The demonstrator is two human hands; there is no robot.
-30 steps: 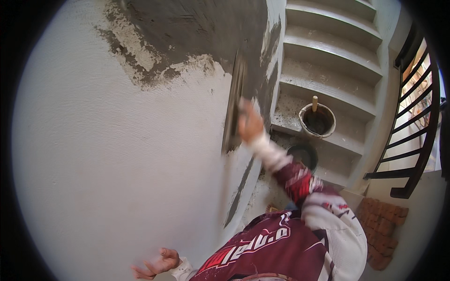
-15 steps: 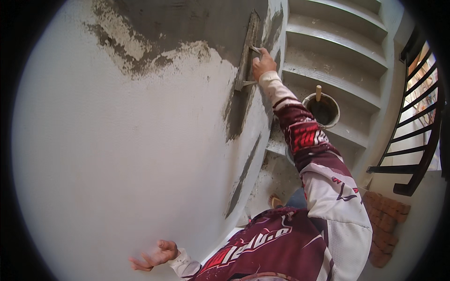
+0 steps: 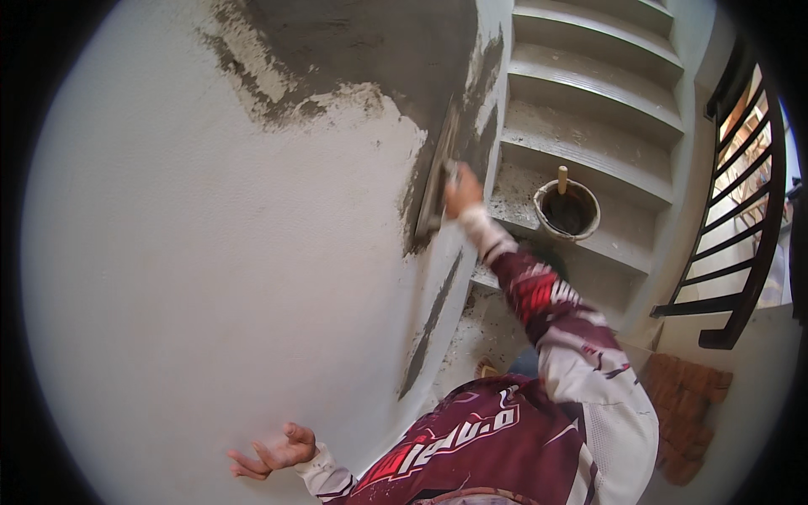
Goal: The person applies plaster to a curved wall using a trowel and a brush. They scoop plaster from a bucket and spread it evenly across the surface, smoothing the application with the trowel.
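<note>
My right hand is closed round the handle of a long plastering trowel. The trowel's blade lies against the white wall, over the lower end of a strip of wet grey plaster. That plaster spreads widely over the upper wall, with a ragged, rough edge on its left. Held low beside the wall, my left hand has its fingers spread and holds nothing. Whether it touches the wall I cannot tell.
Right of the wall, white steps climb away, spattered with grey. A bucket of grey mix with a wooden handle sticking up stands on one. Farther right are a dark railing and stacked reddish bricks.
My right hand has drawn the trowel down along the wall strip, toward me. My left hand stays low with its fingers spread. The view has shifted slightly.
</note>
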